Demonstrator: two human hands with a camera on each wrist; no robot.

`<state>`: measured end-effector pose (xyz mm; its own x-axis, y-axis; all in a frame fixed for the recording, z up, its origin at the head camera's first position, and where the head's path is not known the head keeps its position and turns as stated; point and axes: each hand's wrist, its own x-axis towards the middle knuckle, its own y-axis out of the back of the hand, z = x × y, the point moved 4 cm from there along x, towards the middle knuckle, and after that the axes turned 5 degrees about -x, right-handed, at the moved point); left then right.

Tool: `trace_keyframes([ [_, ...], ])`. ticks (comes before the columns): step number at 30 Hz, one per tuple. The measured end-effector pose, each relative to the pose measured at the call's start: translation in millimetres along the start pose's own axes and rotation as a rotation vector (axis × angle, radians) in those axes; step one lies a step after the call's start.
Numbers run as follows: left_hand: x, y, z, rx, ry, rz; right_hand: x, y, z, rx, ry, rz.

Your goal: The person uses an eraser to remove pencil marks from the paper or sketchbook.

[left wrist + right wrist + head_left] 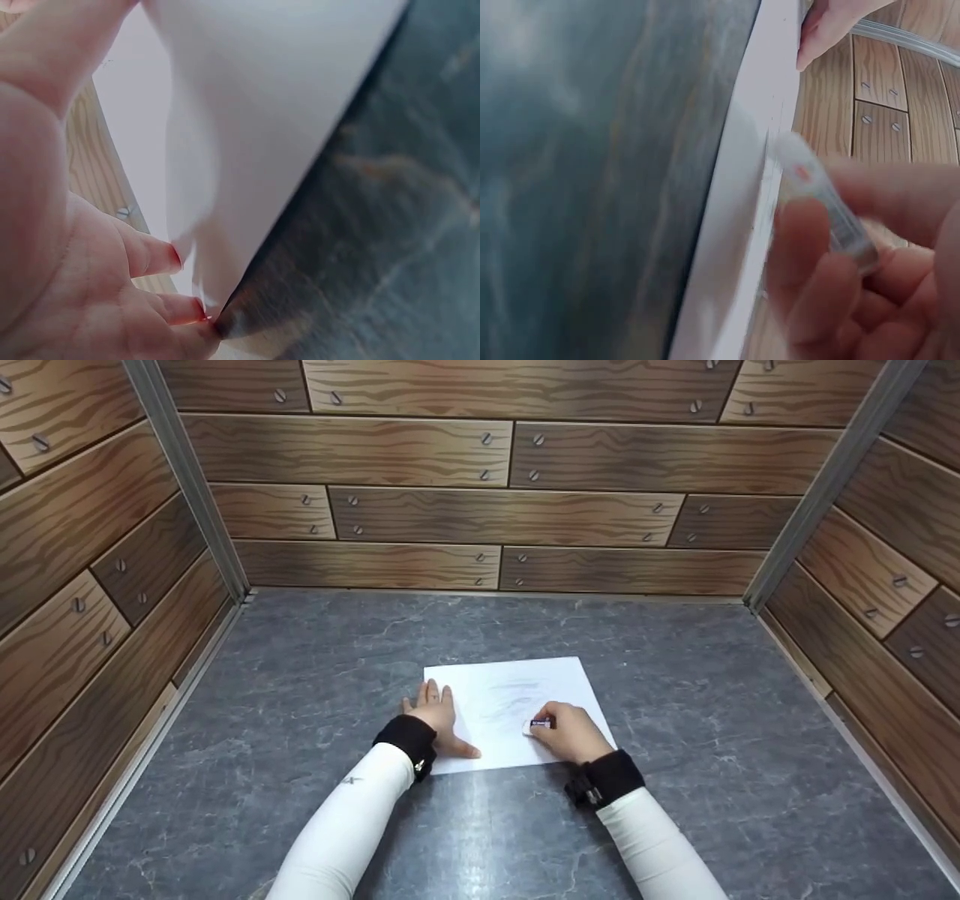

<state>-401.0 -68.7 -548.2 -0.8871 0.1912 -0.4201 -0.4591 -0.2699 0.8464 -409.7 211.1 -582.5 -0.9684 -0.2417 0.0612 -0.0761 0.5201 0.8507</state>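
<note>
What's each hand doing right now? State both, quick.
Left hand: open, fingers flat, pressing down the sheet of paper.
Right hand: closed, gripping an eraser against the paper.

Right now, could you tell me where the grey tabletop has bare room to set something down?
The tabletop is bare right of the paper sheet up to the right wall, left of it to the left wall, and behind it to the back wall. It is crowded at the sheet: the left hand presses it, the right hand holds an eraser.
</note>
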Motion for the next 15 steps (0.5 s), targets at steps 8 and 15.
trace_keyframes([
  [8,1.2,0.0,1.7,0.028,0.01,-0.008,-4.4,8.8,2.1,-0.081,-0.078,0.069],
  [15,3.5,0.4,2.2,0.034,0.008,-0.001,-0.6,-0.2,-4.0,0.015,-0.032,-0.023],
])
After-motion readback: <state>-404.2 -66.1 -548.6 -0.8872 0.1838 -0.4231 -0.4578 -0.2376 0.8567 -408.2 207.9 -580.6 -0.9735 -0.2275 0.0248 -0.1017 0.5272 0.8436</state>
